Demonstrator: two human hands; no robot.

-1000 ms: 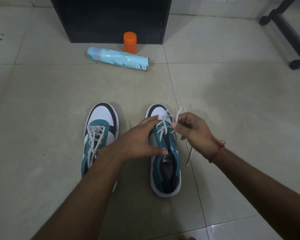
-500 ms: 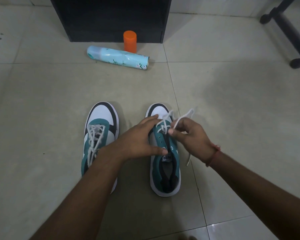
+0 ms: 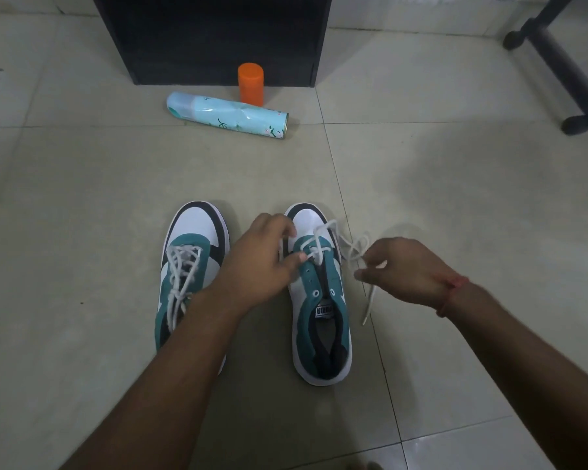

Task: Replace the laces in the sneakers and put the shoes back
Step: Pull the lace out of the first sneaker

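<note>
Pale floor tiles (image 3: 455,171) carry the whole scene, with a dark cabinet (image 3: 214,35) at the far edge, an orange canister (image 3: 250,83) standing against it and a light-blue spray can (image 3: 228,115) lying just in front.

Nearer the person than the spray can, two teal-and-white sneakers sit side by side, toes toward the cabinet. The left sneaker (image 3: 190,276) is fully laced. The right sneaker (image 3: 319,300) has its white lace (image 3: 352,247) through only the eyelets nearest the toe; the rest stand empty.

A second ago the right hand (image 3: 401,273) was over this sneaker's tongue, pinching the lace close to the eyelets. Now it has drawn out to the right of the sneaker and off it, pinching the lace so a loose loop trails between hand and shoe while the free end hangs toward the floor. The left hand (image 3: 262,262) has shifted from a flat press on the upper to curled fingers, thumb and finger pinching the lace at the crossing.

This looks like slack being pulled through after one pass, so the next eyelet pair is probably due. Putting the shoes back is some way off.
</note>
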